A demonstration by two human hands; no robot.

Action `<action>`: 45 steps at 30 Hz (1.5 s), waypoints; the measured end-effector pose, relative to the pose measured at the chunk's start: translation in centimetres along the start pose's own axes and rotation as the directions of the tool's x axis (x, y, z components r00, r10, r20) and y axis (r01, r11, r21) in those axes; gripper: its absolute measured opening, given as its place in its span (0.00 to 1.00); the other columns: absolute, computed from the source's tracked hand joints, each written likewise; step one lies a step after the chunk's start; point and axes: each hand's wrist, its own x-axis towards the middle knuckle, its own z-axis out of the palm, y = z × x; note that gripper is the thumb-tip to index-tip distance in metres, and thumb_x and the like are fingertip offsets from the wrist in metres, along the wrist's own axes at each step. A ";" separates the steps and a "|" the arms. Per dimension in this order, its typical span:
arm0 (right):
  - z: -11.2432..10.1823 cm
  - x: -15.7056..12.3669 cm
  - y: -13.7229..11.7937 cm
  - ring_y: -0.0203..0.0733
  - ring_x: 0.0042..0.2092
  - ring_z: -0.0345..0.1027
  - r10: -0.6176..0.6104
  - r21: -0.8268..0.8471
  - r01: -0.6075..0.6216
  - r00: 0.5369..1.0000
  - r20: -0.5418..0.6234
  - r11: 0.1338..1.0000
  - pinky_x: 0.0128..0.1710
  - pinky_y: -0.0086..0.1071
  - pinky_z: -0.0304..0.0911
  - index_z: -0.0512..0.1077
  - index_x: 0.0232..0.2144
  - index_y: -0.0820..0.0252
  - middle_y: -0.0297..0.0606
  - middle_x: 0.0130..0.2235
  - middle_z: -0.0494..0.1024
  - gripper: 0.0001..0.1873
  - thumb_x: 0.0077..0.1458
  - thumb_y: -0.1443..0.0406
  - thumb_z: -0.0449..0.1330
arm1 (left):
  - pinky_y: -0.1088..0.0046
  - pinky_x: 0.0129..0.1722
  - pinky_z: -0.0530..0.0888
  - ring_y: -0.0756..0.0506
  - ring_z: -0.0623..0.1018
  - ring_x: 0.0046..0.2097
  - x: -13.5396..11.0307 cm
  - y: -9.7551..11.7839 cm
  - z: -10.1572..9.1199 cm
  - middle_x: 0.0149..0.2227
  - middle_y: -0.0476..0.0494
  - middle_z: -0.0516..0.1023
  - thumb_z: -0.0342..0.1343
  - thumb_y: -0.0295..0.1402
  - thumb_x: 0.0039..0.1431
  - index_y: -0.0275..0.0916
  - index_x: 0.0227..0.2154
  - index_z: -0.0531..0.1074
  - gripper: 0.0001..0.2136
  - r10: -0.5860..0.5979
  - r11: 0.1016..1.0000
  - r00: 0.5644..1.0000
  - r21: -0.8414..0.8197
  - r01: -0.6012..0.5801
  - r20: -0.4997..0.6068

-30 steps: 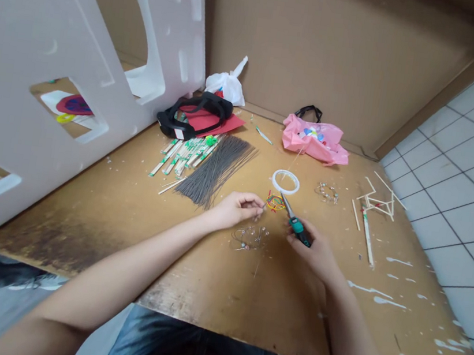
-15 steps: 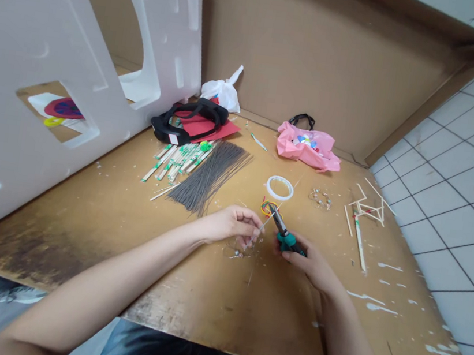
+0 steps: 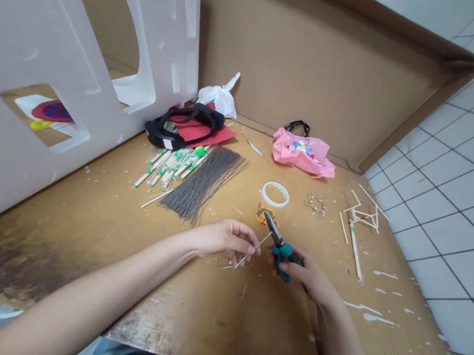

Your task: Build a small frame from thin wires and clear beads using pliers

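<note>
My left hand (image 3: pixel 228 240) pinches a thin metal wire (image 3: pixel 253 251) that runs up and right toward the tip of the green-handled pliers (image 3: pixel 281 247), which my right hand (image 3: pixel 306 277) grips. The pliers' jaws are beside the wire's upper end, and I cannot tell if they bite it. Just beyond the jaws lie coloured rubber bands (image 3: pixel 264 215). A small wire-and-bead piece (image 3: pixel 226 262) sits mostly hidden under my left hand. A white tape roll (image 3: pixel 275 194) rests above the rubber bands.
On the wooden tabletop (image 3: pixel 218 320) lie a bundle of grey wires (image 3: pixel 204 182), bamboo sticks (image 3: pixel 164 167), a stick frame (image 3: pixel 360 217) and a wire loop (image 3: pixel 316 206). A pink bag (image 3: pixel 303 155) and black strap (image 3: pixel 180 125) lie farther back. A white foam panel (image 3: pixel 65 21) stands left.
The whole view has shifted, with the table sitting lower in the frame. The wire now shows clearly between my left hand and the pliers, and the pliers have turned in my right hand.
</note>
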 end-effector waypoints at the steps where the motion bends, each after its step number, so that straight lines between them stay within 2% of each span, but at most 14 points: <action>1: 0.0 0.0 0.0 0.38 0.31 0.66 0.004 -0.001 -0.004 1.000 0.002 1.000 0.30 0.32 0.60 0.70 0.38 0.62 0.38 0.34 0.73 0.16 0.45 0.62 0.60 | 0.79 0.22 0.72 0.53 0.74 0.23 0.0 0.0 0.0 0.23 0.47 0.76 0.65 0.35 0.43 0.31 0.31 0.74 0.14 -0.003 1.000 1.000 -0.001 0.003 0.005; 10: 0.1 -0.1 0.0 0.36 0.29 0.66 0.019 -0.009 -0.019 1.000 -0.004 1.000 0.26 0.29 0.58 0.70 0.35 0.62 0.37 0.32 0.72 0.13 0.45 0.61 0.60 | 0.79 0.22 0.71 0.53 0.74 0.22 0.1 -0.1 -0.1 0.24 0.46 0.76 0.64 0.35 0.44 0.32 0.31 0.75 0.12 -0.006 1.000 1.000 0.000 0.006 0.026; 16: 0.0 -0.1 0.2 0.35 0.27 0.63 0.025 -0.088 -0.026 1.000 -0.017 0.996 0.24 0.28 0.56 0.70 0.36 0.63 0.35 0.28 0.70 0.13 0.47 0.62 0.58 | 0.80 0.21 0.70 0.53 0.74 0.23 0.1 -0.1 -0.1 0.22 0.47 0.76 0.64 0.34 0.43 0.32 0.30 0.75 0.11 -0.019 0.999 0.999 -0.031 0.020 0.030; 22: 0.6 -0.1 0.0 0.33 0.25 0.59 0.047 -0.135 -0.053 0.998 -0.046 0.989 0.22 0.27 0.54 0.67 0.28 0.61 0.32 0.23 0.66 0.09 0.44 0.61 0.58 | 0.81 0.21 0.70 0.53 0.74 0.23 0.0 0.0 -0.3 0.23 0.46 0.76 0.64 0.33 0.43 0.31 0.30 0.76 0.11 -0.034 0.998 0.999 -0.045 0.036 0.040; 30: 1.6 0.4 0.7 0.33 0.23 0.56 0.014 -0.234 -0.040 0.994 -0.110 0.971 0.22 0.28 0.52 0.65 0.27 0.60 0.30 0.22 0.64 0.06 0.45 0.63 0.54 | 0.82 0.20 0.70 0.53 0.74 0.23 0.0 0.1 -0.8 0.22 0.46 0.76 0.64 0.33 0.43 0.31 0.29 0.76 0.11 -0.049 0.998 0.998 -0.031 0.050 0.030; 38: 1.5 0.7 1.0 0.35 0.28 0.57 -0.067 -0.468 -0.028 0.980 -0.186 0.883 0.27 0.29 0.52 0.67 0.29 0.60 0.31 0.25 0.66 0.06 0.46 0.66 0.53 | 0.80 0.22 0.71 0.53 0.74 0.23 -0.1 0.2 -1.8 0.23 0.47 0.76 0.65 0.34 0.42 0.32 0.30 0.75 0.12 -0.076 0.995 0.995 0.065 0.072 0.060; 42: 0.7 0.8 0.7 0.38 0.30 0.59 -0.111 -0.562 -0.079 0.949 -0.296 0.823 0.30 0.31 0.54 0.66 0.28 0.60 0.32 0.26 0.68 0.06 0.44 0.67 0.52 | 0.79 0.23 0.71 0.54 0.73 0.23 -0.3 0.2 -1.2 0.23 0.48 0.75 0.65 0.36 0.43 0.32 0.29 0.74 0.13 -0.096 0.990 0.988 0.114 0.083 0.122; 43: 0.5 0.7 0.6 0.38 0.29 0.59 -0.119 -0.581 -0.100 0.938 -0.327 0.808 0.30 0.31 0.54 0.66 0.28 0.59 0.32 0.26 0.68 0.06 0.44 0.66 0.52 | 0.78 0.24 0.71 0.54 0.73 0.23 -0.4 0.3 -0.9 0.24 0.48 0.75 0.65 0.36 0.43 0.32 0.29 0.74 0.13 -0.079 0.991 0.991 0.115 0.066 0.109; 45: 0.4 0.5 0.4 0.37 0.28 0.59 -0.132 -0.632 -0.135 0.925 -0.357 0.763 0.28 0.31 0.52 0.66 0.28 0.59 0.32 0.24 0.67 0.06 0.44 0.66 0.52 | 0.77 0.26 0.72 0.54 0.73 0.24 -0.6 0.6 -0.2 0.24 0.48 0.75 0.64 0.37 0.44 0.32 0.30 0.73 0.13 0.029 0.992 1.000 0.123 -0.029 0.000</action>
